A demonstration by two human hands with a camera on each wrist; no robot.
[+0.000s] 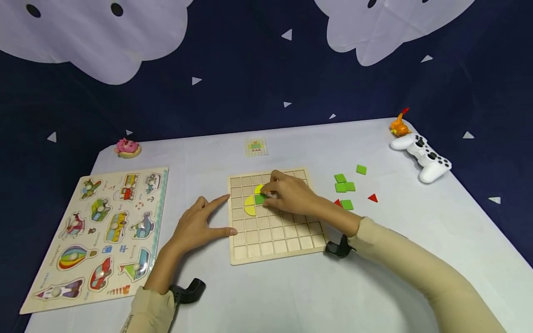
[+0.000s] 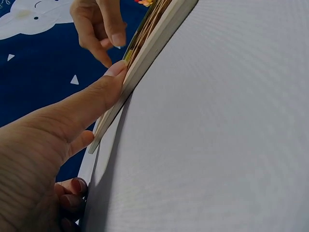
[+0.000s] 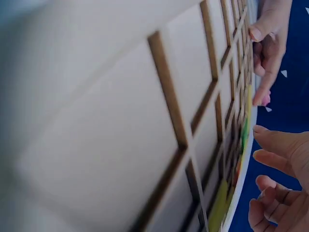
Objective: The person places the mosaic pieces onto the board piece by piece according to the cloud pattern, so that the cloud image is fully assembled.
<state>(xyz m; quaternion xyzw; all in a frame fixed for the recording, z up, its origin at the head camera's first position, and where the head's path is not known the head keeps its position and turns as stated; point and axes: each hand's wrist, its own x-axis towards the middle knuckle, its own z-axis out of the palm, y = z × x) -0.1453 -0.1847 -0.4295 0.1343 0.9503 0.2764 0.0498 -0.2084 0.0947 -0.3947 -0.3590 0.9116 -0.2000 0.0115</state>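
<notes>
A wooden grid board (image 1: 251, 238) lies in front of me. Yellow rounded pieces (image 1: 250, 206) and a green piece (image 1: 259, 199) sit in its upper-left cells. My left hand (image 1: 199, 226) spreads thumb and index finger, with their tips at the board's left edge. In the left wrist view, the left thumb (image 2: 91, 101) is straight against that edge. My right hand (image 1: 291, 193) is over the board, fingertips close to the green and yellow pieces and covering part of them. The right wrist view shows the right thumb (image 3: 280, 141) near the colored pieces, with nothing visible between the fingers.
Green squares (image 1: 347, 205) and a red triangle (image 1: 373, 198) lie right of the board. Behind it is a small pattern card (image 1: 256, 147). A picture puzzle (image 1: 125, 222) lies at left. A pink figurine (image 1: 127, 148), an orange figurine (image 1: 399, 127) and a white game controller (image 1: 422, 157) stand farther out.
</notes>
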